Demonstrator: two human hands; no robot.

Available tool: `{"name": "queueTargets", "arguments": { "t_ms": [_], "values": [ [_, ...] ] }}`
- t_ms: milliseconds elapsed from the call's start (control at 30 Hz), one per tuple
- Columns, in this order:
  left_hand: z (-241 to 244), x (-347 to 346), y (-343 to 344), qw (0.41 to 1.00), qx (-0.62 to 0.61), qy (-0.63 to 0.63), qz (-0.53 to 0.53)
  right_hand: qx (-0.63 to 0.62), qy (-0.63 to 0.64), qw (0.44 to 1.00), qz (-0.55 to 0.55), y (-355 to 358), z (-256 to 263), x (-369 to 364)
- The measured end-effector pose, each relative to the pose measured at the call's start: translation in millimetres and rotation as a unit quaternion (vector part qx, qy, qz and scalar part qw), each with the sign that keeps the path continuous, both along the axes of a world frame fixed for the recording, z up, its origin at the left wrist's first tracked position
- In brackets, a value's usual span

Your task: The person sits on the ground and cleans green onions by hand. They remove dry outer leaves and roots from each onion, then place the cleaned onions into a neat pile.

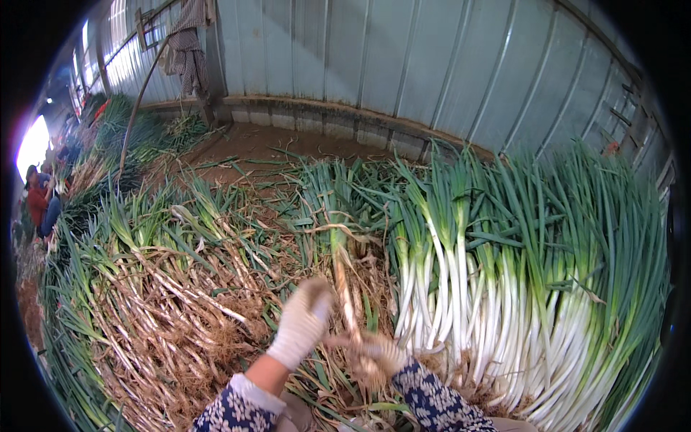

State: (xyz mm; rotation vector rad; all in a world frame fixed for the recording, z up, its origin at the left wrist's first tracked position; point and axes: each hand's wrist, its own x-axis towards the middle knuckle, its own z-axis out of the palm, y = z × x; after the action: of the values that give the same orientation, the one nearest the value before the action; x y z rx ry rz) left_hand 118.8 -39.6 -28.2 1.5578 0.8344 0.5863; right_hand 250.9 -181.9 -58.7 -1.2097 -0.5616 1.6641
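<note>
My right hand point(382, 353), in a white knit glove, grips the root end of a green onion stalk point(343, 275). The stalk points away from me, with brownish dry outer skin on its lower part and green leaves at the far end. Motion blurs the root end. Left of the stalk is my left hand point(303, 319), gloved too and blurred; its fingers look curled, and I cannot tell whether they hold anything. Unpeeled green onions point(178, 318) with soil-brown skins and roots lie to the left. On the right lie cleaned green onions point(502, 313) with white stems.
Peeled skins and loose leaves point(329, 372) litter the ground before me. A corrugated metal wall point(351, 54) on a low block base stands beyond. Cloths point(189, 59) hang by a bent pole point(141, 97). At far left sits another person point(38, 200) near more onion piles point(124, 129).
</note>
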Motion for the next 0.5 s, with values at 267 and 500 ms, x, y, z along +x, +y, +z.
{"name": "queueTargets", "arguments": {
  "t_ms": [267, 500],
  "values": [
    [-21, -22, 24, 0.867, -0.396, -0.26, 0.155, 0.022, -0.149, 0.972, 0.179, -157, -4, -70],
    [22, -51, -31, 0.851, -0.406, -0.329, -0.05, 0.049, -0.446, 0.884, 0.132, -83, 22, -63]
  ]
}}
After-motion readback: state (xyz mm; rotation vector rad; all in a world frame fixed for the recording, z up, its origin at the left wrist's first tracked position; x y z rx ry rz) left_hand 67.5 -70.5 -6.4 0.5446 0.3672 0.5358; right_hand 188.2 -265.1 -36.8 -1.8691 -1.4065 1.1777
